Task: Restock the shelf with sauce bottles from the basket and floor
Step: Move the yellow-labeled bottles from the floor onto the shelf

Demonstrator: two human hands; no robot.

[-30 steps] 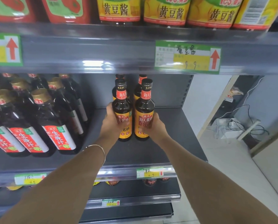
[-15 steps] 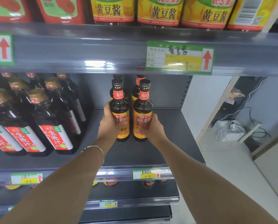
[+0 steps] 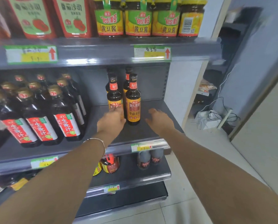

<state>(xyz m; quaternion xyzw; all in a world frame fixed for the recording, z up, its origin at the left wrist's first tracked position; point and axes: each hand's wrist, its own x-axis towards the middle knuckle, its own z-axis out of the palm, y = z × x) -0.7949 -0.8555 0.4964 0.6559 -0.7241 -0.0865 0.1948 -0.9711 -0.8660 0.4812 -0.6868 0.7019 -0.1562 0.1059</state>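
While upright, 海天酱油 bottle (image 3: 133,102).

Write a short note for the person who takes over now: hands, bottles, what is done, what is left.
Left hand: open, empty, just in front of the left front bottle; contact unclear.
Right hand: open, empty, apart from the right front bottle.
Both front bottles stand upright on the shelf, back bottles behind them.
Done: four bottles shelved.
Left: basket not in view, no bottles on the visible floor; remaining stock unknown. The shelf has room at the right.
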